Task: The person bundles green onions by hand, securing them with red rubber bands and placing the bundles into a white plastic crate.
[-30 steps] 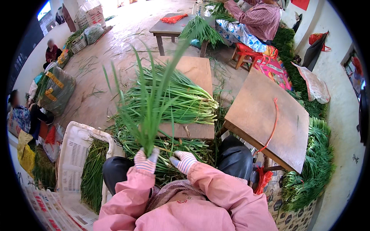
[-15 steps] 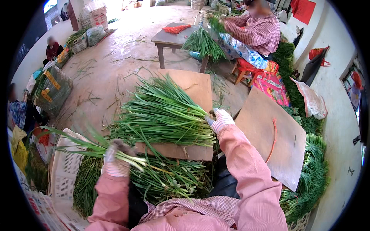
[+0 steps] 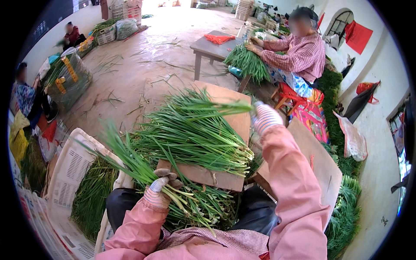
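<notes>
My left hand point(image 3: 161, 190), in a striped glove with grey fingers, is closed around a small bunch of garlic chives point(image 3: 141, 167), pale root ends toward me and leaves pointing up and left. My right hand point(image 3: 265, 118), gloved too, grips another few garlic chives point(image 3: 216, 106) by their pale ends; their leaves trail left, blurred by motion. Below them a large pile of garlic chives point(image 3: 190, 134) lies on a brown board point(image 3: 208, 175), root ends to the right. More loose garlic chives point(image 3: 208, 201) lie between the board and my lap.
To my left stands a white plastic crate point(image 3: 71, 171) with greens inside. A second board point(image 3: 318, 173) with a red strip is at my right, with stacked chives point(image 3: 346, 216) beyond. Ahead, a co-worker point(image 3: 297, 47) handles greens at a low table point(image 3: 208, 45). Others sit far left.
My right hand has risen off the pile's root ends, now holding some chives. My left hand has moved right with its bunch, which looks fuller. The view has shifted left.
</notes>
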`<state>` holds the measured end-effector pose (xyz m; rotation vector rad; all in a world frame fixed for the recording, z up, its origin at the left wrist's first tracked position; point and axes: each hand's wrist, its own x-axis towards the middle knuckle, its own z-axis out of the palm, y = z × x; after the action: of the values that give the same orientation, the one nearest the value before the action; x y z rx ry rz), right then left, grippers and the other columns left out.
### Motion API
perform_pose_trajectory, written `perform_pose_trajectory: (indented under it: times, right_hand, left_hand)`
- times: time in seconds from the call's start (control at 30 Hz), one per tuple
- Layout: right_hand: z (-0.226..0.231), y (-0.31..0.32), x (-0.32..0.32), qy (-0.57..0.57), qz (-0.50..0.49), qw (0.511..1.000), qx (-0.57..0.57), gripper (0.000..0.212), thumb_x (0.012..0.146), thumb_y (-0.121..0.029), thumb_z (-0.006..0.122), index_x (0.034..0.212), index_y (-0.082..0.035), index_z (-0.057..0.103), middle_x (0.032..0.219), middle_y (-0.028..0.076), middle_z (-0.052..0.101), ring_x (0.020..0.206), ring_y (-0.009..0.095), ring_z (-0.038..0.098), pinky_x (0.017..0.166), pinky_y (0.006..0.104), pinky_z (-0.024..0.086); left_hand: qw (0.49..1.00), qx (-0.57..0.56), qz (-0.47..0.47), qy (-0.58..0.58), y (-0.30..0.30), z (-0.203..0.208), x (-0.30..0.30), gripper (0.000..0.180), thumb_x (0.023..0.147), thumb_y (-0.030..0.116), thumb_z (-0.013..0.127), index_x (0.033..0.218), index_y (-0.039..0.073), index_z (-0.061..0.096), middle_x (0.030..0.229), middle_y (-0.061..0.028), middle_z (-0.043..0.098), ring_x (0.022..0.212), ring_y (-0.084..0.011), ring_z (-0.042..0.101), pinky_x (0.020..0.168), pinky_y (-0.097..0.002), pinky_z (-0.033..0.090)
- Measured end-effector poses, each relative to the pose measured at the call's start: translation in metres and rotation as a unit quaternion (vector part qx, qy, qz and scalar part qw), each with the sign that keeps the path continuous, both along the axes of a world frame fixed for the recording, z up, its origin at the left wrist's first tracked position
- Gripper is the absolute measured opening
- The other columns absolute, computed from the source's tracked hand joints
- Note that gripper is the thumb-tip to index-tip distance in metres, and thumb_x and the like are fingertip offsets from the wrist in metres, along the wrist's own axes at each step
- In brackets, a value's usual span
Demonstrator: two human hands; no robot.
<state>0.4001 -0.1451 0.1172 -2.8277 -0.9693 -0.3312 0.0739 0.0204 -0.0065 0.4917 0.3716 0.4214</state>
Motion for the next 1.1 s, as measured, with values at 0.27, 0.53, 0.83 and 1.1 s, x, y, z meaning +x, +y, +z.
perform_pose_trajectory:
  times: [0.27,0.53,0.83,1.1]
  right_hand:
    - [-0.039,-0.040,-0.040,0.173,-0.063,0.974,-0.132,0.035,0.084,-0.033,0.054,0.100,-0.002,0.059,0.094,0.023,0.062,0.091,0.038,0.059,0.079,0.0417,0.047]
    - [-0.134,-0.072,-0.190,0.439,-0.063,0.817,0.367,0.024,0.089,-0.021,0.055,0.105,-0.003,0.057,0.073,0.003,0.057,0.061,0.012,0.048,0.057,0.0285,0.042]
    - [-0.165,-0.089,-0.298,0.536,0.087,0.752,0.373,0.042,0.084,-0.024,0.063,0.115,0.003,0.051,0.095,0.013,0.061,0.085,0.019,0.057,0.079,0.0319,0.045]
    - [-0.168,-0.057,-0.269,0.657,0.044,0.591,0.466,0.045,0.079,-0.024,0.071,0.113,0.000,0.055,0.101,0.007,0.062,0.087,0.011,0.054,0.081,0.0281,0.044]
  left_hand:
    - [0.995,-0.076,-0.060,-0.034,-0.029,-0.004,-0.011,0.035,0.074,0.010,0.067,0.106,0.015,0.055,0.093,-0.0060,0.061,0.077,-0.0209,0.059,0.072,-0.0413,0.050]
    - [0.980,-0.058,-0.124,0.147,-0.075,-0.031,-0.028,0.036,0.082,0.023,0.066,0.114,0.011,0.053,0.088,-0.0061,0.059,0.059,-0.0136,0.054,0.055,-0.0348,0.050]
    - [0.958,0.005,-0.231,0.167,-0.085,-0.052,0.001,0.043,0.073,0.028,0.075,0.109,0.009,0.060,0.082,-0.0040,0.060,0.071,-0.0203,0.059,0.064,-0.0352,0.051]
    - [0.972,0.044,-0.185,0.139,-0.081,-0.034,-0.008,0.032,0.072,0.013,0.073,0.101,0.005,0.060,0.089,-0.0101,0.065,0.080,-0.0247,0.063,0.073,-0.0374,0.053]
